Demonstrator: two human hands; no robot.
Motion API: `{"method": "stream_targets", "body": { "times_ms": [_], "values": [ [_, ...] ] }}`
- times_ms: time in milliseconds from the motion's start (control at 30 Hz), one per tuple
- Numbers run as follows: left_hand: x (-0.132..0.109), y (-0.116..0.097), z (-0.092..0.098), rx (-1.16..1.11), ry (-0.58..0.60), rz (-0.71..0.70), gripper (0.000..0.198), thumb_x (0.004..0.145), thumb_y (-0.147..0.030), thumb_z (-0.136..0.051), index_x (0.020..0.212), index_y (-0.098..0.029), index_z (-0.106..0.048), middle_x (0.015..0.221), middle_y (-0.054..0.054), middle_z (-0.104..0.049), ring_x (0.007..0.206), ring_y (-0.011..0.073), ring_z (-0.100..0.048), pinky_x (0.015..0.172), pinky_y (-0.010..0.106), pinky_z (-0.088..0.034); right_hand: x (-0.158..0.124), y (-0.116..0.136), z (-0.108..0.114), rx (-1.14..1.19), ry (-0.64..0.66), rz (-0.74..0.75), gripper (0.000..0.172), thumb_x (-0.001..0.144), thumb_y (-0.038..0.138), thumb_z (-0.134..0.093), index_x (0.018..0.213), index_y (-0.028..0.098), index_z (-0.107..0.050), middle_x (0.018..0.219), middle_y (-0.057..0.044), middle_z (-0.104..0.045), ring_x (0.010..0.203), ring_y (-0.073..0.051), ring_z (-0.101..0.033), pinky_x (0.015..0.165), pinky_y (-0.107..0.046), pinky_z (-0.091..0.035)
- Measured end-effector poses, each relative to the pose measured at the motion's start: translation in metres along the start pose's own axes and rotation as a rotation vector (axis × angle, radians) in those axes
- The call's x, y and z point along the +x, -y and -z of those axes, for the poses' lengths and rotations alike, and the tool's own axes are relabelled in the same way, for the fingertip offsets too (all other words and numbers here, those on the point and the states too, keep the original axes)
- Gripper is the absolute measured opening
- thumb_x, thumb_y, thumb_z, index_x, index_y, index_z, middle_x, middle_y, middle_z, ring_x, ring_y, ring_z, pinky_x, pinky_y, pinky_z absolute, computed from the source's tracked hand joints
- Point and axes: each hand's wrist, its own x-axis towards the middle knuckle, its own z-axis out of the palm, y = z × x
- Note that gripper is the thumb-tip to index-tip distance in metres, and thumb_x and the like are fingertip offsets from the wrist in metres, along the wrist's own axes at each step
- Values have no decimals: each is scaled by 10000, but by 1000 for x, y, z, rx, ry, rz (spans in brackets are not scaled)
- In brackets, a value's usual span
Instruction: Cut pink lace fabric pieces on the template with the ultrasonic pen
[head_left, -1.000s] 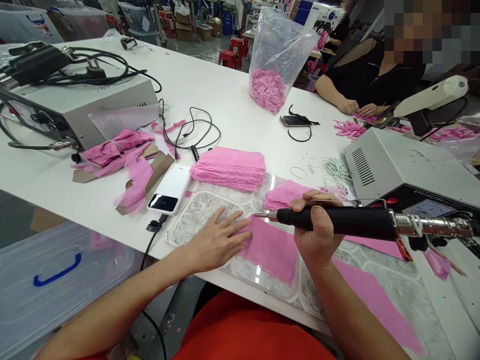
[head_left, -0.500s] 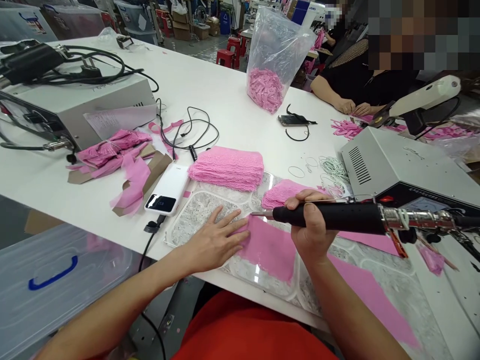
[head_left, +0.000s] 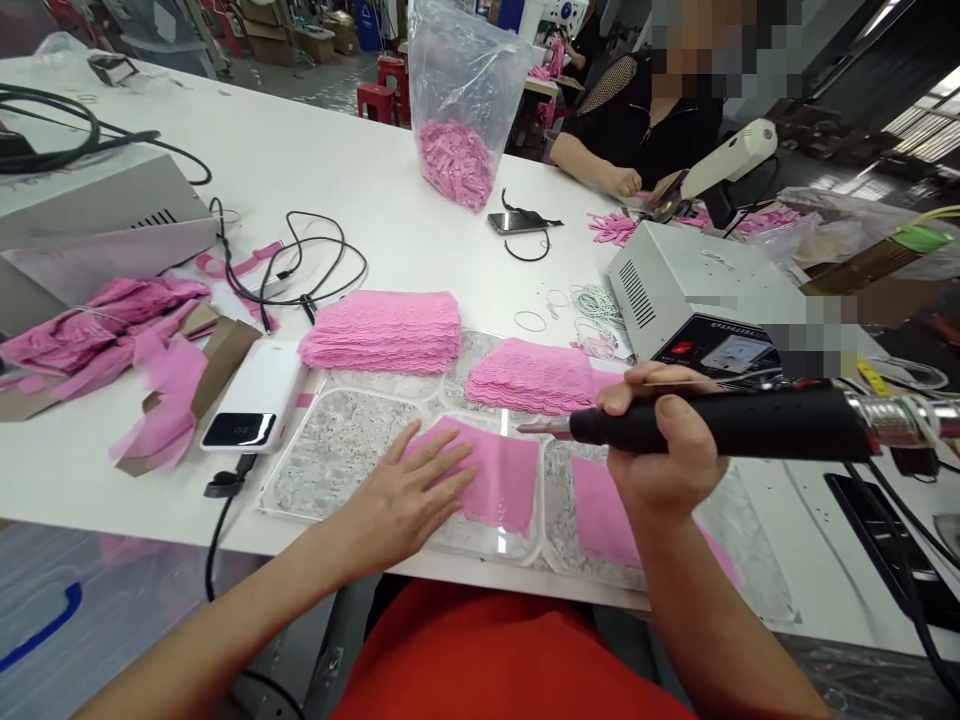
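Note:
My left hand (head_left: 409, 497) lies flat with its fingers apart on the left part of a pink fabric piece (head_left: 502, 475), which rests on a clear, grey-patterned plate (head_left: 330, 455). My right hand (head_left: 667, 455) is wrapped round a thick black ultrasonic cutter (head_left: 780, 425), held level. Its thin metal blade points left over the fabric's upper right edge; whether it touches cannot be told. Just beyond the plate's middle are a tall stack of pink scalloped pieces (head_left: 382, 335) and a lower stack (head_left: 529, 375). Another pink piece (head_left: 604, 515) lies partly hidden under my right forearm.
A white power bank (head_left: 255, 395) and pink scraps (head_left: 161, 385) are at the left. Grey machine boxes stand at the left (head_left: 97, 195) and right (head_left: 694, 280). A clear bag of pink strips (head_left: 457, 165) and a phone (head_left: 517, 222) are farther back. A person sits opposite.
The view has turned to the right. The cutter's tip has moved right, from beside my left fingertips to the fabric's far right side. My left hand still presses the fabric.

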Motion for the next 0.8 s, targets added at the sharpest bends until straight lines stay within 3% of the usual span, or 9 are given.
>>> {"method": "stream_targets", "body": {
  "times_ms": [133, 267, 467, 800],
  "values": [
    [21, -25, -14, -71, 48, -55, 313, 1005, -271, -460, 1283, -195, -582, 1388, 110, -571, 1358, 266, -464, 1186, 571, -238, -4, -4, 28, -7, -52, -32, 78, 695, 229, -593, 749, 178, -615, 772, -1, -595, 512, -98, -564, 552, -310, -491],
    [30, -39, -26, -101, 85, -80, 305, 1001, -304, -476, 1262, -200, -593, 1406, 113, -554, 1348, 289, -473, 1174, 603, -225, -8, -7, 39, 12, -79, -45, 84, 688, 219, -596, 755, 176, -622, 775, 0, -596, 527, -102, -569, 551, -307, -489],
    [28, -42, -28, -65, 143, -68, 326, 982, -353, -523, 1277, -231, -590, 1405, 112, -555, 1381, 288, -432, 1187, 599, -169, -9, -10, 40, 4, -64, -41, 95, 696, 247, -592, 765, 186, -617, 774, 5, -594, 517, -102, -560, 553, -318, -493],
    [28, -41, -29, -46, 135, -90, 348, 991, -363, -499, 1300, -223, -578, 1408, 107, -552, 1368, 307, -444, 1178, 610, -188, -11, -14, 42, 29, -46, -16, 96, 724, 226, -583, 802, 189, -623, 806, -3, -599, 545, -105, -564, 572, -325, -501]
  ]
}}
